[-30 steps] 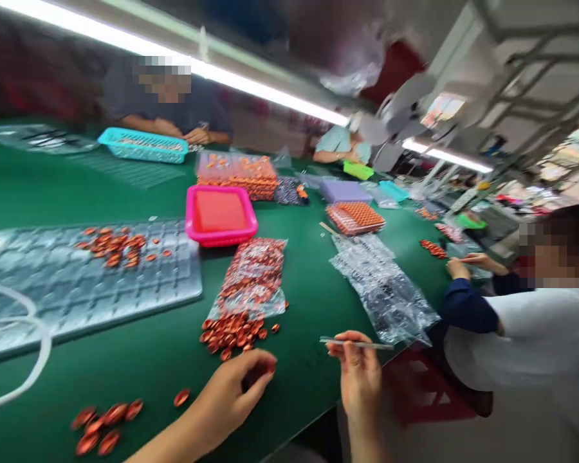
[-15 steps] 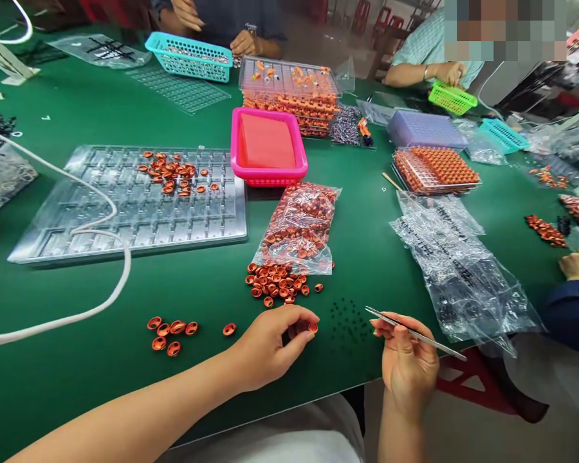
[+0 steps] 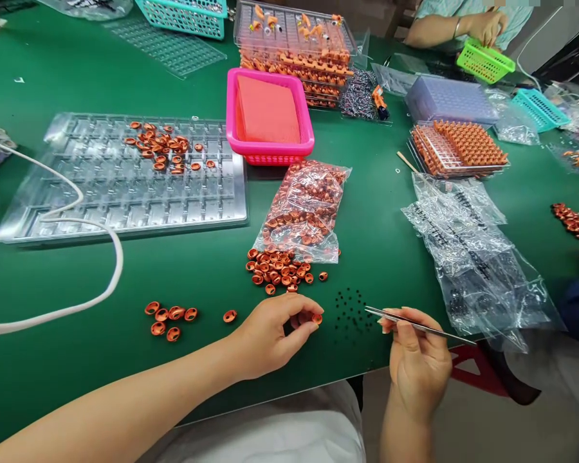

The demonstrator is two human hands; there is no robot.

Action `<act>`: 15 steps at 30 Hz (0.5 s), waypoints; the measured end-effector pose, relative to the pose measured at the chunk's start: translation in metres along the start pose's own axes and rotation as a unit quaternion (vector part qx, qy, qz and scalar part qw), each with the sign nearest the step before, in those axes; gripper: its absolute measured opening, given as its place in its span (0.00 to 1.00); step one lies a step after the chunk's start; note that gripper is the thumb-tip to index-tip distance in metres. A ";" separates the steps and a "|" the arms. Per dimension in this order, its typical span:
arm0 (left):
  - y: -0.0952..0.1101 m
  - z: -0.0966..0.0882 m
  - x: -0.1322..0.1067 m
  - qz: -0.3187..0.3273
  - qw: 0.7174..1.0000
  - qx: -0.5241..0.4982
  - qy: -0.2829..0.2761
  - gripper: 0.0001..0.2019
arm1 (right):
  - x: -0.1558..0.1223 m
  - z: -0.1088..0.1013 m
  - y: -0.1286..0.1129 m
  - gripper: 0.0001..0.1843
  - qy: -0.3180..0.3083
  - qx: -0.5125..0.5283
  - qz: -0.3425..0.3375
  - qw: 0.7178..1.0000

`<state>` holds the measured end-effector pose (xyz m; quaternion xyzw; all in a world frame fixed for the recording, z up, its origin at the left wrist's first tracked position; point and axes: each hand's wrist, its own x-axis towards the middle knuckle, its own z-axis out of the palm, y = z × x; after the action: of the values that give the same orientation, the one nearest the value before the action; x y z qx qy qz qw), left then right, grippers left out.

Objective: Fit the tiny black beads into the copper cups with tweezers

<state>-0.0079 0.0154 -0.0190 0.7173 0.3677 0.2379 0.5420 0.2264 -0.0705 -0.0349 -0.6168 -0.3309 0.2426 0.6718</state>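
Between the thumb and fingers of my left hand [image 3: 280, 331] is a small orange metallic cup-shaped part [image 3: 317, 318], partly hidden by the fingers. My right hand [image 3: 419, 354] is closed around metal tweezers [image 3: 419, 326], whose tips point left over scattered tiny black pieces [image 3: 352, 312] on the green table. Just beyond my left hand lies a pile of loose orange cup parts [image 3: 277, 267], at the mouth of a clear bag [image 3: 306, 206] full of the same parts. A small group of orange parts [image 3: 175, 313] lies left of that hand, with a single one [image 3: 229, 316] nearer to it.
A clear plastic tray [image 3: 139, 206] carrying orange parts is at the left, crossed by a white cable [image 3: 118, 257]. Behind the bag stands a pink basket [image 3: 231, 122]. Clear plastic bags [image 3: 477, 263] lie to the right. Across the table, another person's hand [image 3: 487, 27] is at a green basket [image 3: 482, 61].
The camera view has tilted down, so the far items sit higher in the picture. Both hands keep nearly the same pose, still holding the orange cup part and the tweezers.
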 end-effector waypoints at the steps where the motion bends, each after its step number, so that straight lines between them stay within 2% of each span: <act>1: 0.000 0.000 0.000 0.004 1.000 0.000 -0.001 0.08 | 0.002 -0.001 -0.002 0.10 0.000 -0.019 -0.003 1.000; 4: 0.000 -0.002 0.000 0.017 1.000 0.006 -0.007 0.09 | 0.012 -0.003 -0.005 0.10 -0.009 -0.079 -0.018 0.997; 8: -0.003 -0.002 -0.001 0.029 0.999 0.023 -0.012 0.09 | 0.026 -0.003 0.006 0.11 -0.039 -0.145 -0.013 0.989; 15: -0.002 -0.003 0.001 0.036 0.999 0.035 -0.014 0.08 | 0.021 -0.007 0.017 0.09 -0.042 -0.179 -0.038 0.982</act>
<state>-0.0104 0.0179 -0.0202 0.7519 0.3426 0.2342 0.5122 0.2474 -0.0577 -0.0484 -0.7033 -0.4202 0.1793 0.5447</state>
